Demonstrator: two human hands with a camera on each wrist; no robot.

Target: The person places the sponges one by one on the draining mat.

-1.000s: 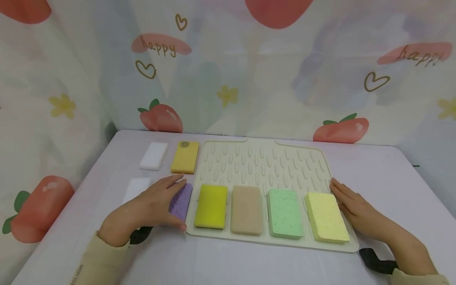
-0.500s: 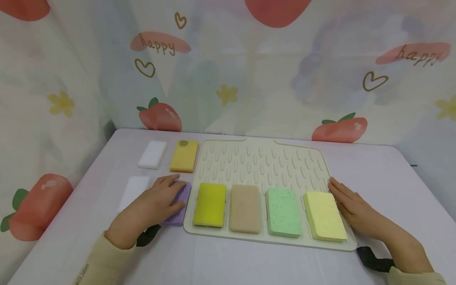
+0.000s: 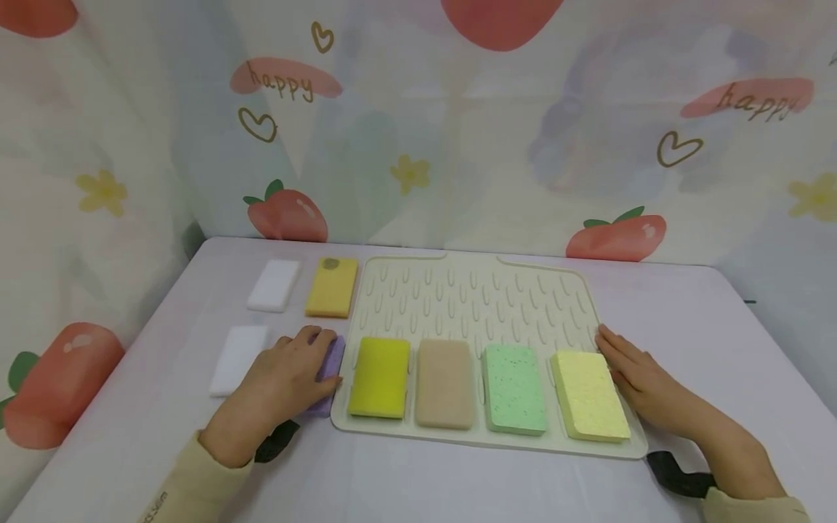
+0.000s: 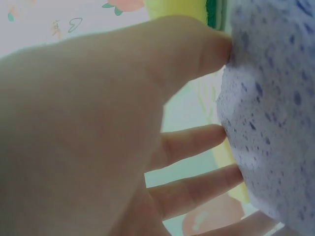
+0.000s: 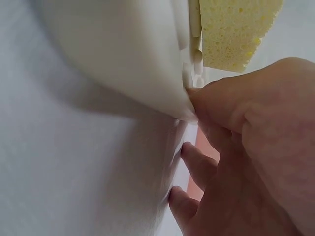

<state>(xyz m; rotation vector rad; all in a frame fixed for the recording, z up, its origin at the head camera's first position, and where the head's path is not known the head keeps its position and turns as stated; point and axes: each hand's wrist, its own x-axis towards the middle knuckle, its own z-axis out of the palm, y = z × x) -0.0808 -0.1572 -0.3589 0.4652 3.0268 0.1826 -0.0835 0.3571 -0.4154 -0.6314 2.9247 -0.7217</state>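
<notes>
My left hand (image 3: pixel 281 378) grips a purple sponge (image 3: pixel 332 357) beside the mat's left edge, covering most of it. In the left wrist view, the thumb and fingertips meet the speckled sponge (image 4: pixel 275 123). My right hand (image 3: pixel 647 385) rests with extended fingers along the right edge of a cream ridged mat (image 3: pixel 467 312). In the right wrist view, its thumb touches the mat's rim (image 5: pixel 147 59). Along the mat's front lie a bright yellow sponge (image 3: pixel 379 378), a beige sponge (image 3: pixel 445 385), a green sponge (image 3: pixel 514 390) and a pale yellow sponge (image 3: pixel 591 397), side by side.
Left of the mat are a white sponge (image 3: pixel 275 285), another white sponge (image 3: pixel 239 359) partly behind my left hand, and a yellow-orange sponge (image 3: pixel 331 287) with a dark round mark. A patterned cloth backdrop (image 3: pixel 484 145) stands behind the white table (image 3: pixel 418 487).
My left hand has settled onto the purple sponge, its spread thumb and fingers drawing in around it. My right hand stays at the mat's edge. The head view has shifted slightly.
</notes>
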